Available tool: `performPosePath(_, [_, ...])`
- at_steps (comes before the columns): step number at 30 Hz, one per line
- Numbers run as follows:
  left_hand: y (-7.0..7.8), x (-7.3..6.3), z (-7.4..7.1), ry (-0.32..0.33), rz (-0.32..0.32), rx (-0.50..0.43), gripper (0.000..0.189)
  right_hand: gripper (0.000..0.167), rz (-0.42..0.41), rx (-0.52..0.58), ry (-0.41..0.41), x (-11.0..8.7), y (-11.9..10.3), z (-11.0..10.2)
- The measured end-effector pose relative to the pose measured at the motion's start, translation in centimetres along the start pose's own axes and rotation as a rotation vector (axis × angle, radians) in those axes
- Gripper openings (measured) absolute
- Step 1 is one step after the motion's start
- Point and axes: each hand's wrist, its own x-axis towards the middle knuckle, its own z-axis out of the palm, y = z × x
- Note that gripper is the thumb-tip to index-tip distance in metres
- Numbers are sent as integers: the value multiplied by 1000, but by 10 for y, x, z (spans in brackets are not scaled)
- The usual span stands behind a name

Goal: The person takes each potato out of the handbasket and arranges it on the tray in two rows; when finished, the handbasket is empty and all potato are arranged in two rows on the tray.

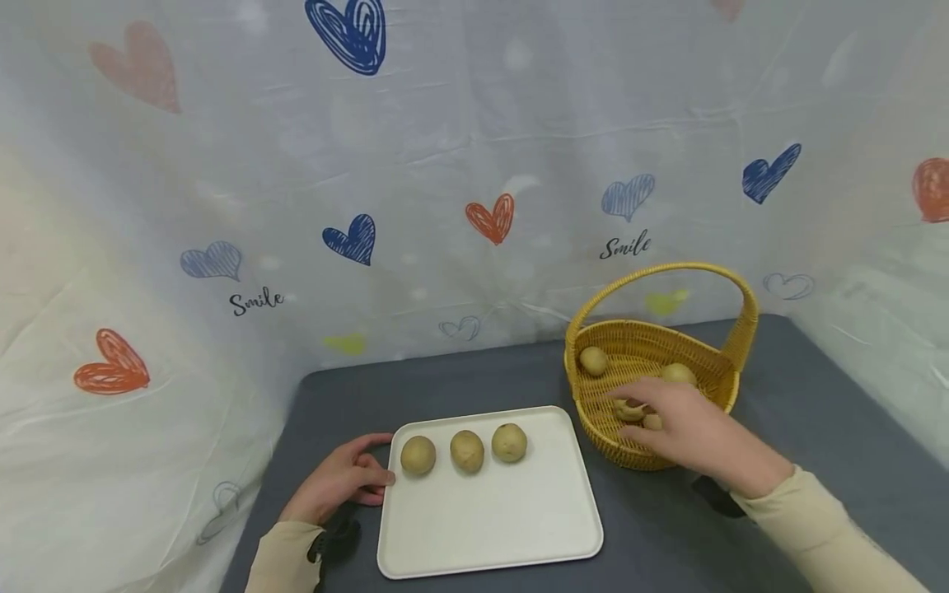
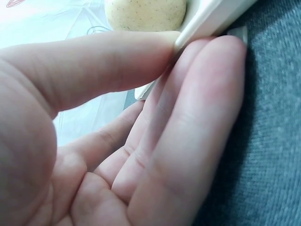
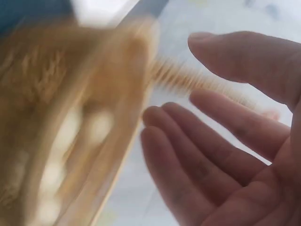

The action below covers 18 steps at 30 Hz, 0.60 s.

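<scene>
Potatoes point(image 1: 467, 451) sit in a row of three along the upper edge of the white tray point(image 1: 489, 527), lower centre of the frame, and more lie in the yellow basket point(image 1: 630, 338) at centre right. Being round and loose, those on the flat tray could well roll if its edge were raised; the likely cause would be the left hand point(image 1: 341, 478), whose thumb and fingers pinch the rim at the tray's left side. Across the worktop point(image 1: 445, 383), the basket might tip or slide if knuckles caught its rim, and a potato taken by too shallow a grip could slip away. The right hand point(image 1: 685, 424) reaches in from the lower right, palm down over the basket, its fingers loosely bent, thumb spread well apart from them, pinching nothing.
</scene>
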Motion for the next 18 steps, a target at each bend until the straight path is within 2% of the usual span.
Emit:
performPosePath(4, [1,1,1,3,-5,18,88,45,95,-69,-16,-9,47,-20])
performPosePath(8, [1,0,-1,-3,-9,20,89,53,132,-108,-40,-9,85,-27])
performPosePath(12, [-1,1,-1,-2,-15,7,89,56,146,-99,-67,-4,104,-27])
performPosePath(18, [-2,2,-1,-15,-16,-8,90,59,179,-79,-115,5,120,-18])
